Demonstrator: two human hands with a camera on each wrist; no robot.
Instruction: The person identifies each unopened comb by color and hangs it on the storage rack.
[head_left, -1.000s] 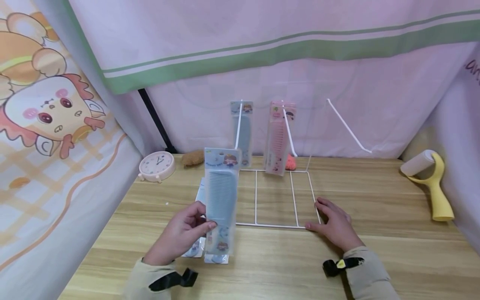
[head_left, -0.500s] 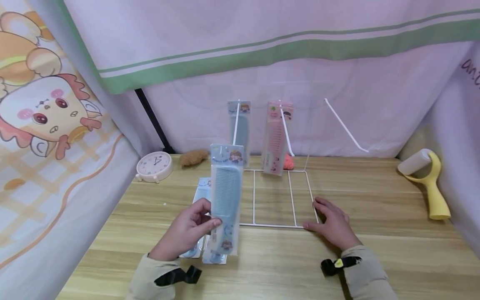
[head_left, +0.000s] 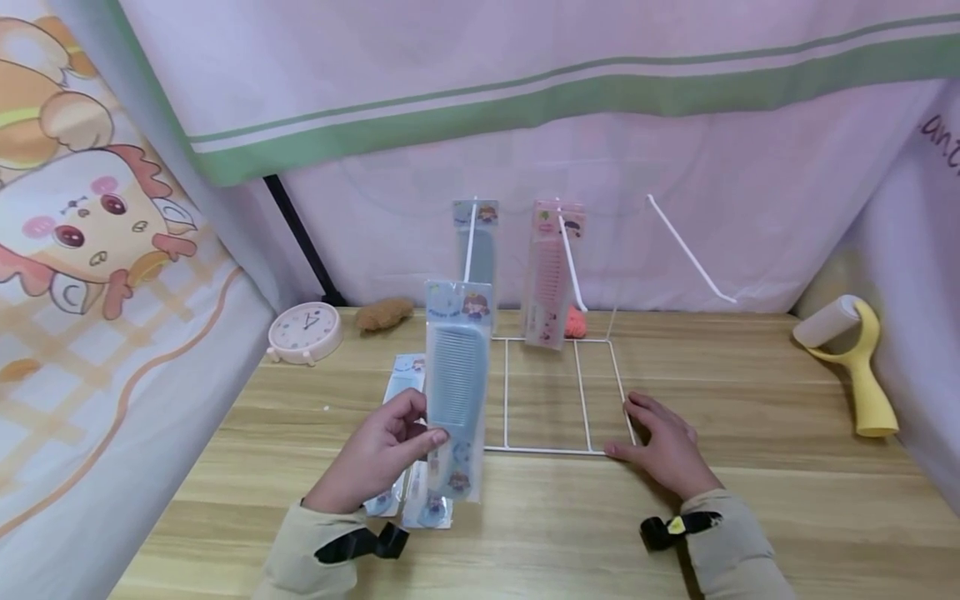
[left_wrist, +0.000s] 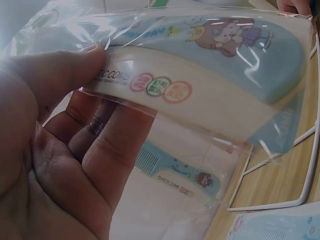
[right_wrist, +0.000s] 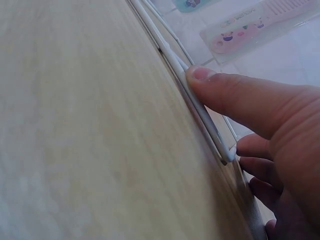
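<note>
The left hand (head_left: 378,458) pinches a packaged blue comb (head_left: 456,387) low on its handle end, thumb in front and fingers curled behind the clear sleeve. The comb stands upright above the table (head_left: 750,500), just left of the white wire rack (head_left: 558,396). Its long axis runs near vertical, the header card up and the handle down, the printed face toward the camera. More packaged combs (head_left: 405,392) lie flat on the table behind and below it.

The right hand (head_left: 663,450) lies flat at the rack's near right corner, fingers loosely spread, thumb pressed along the wire and grasping nothing. On the rack's prongs hang a blue pack (head_left: 474,242) and a pink pack (head_left: 553,275).
</note>
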